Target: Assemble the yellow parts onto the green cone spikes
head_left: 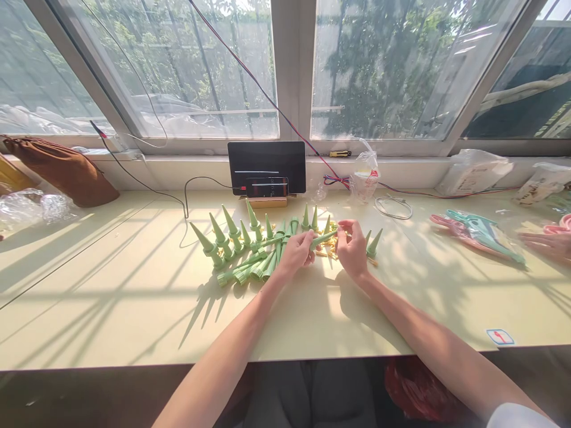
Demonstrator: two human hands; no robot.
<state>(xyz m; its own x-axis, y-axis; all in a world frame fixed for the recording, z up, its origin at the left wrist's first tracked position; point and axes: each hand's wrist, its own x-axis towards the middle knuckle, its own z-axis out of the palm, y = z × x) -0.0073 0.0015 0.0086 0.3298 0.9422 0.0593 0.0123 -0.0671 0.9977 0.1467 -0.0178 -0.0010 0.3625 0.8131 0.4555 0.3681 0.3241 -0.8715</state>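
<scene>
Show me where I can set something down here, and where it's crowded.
Bare tabletop: left of the green cones, this side of the brown bag; and between the right forearm and the bagged teal-and-pink pieces. Crowded: around the left hand and right hand, where cones and small yellow pieces cluster.
</scene>
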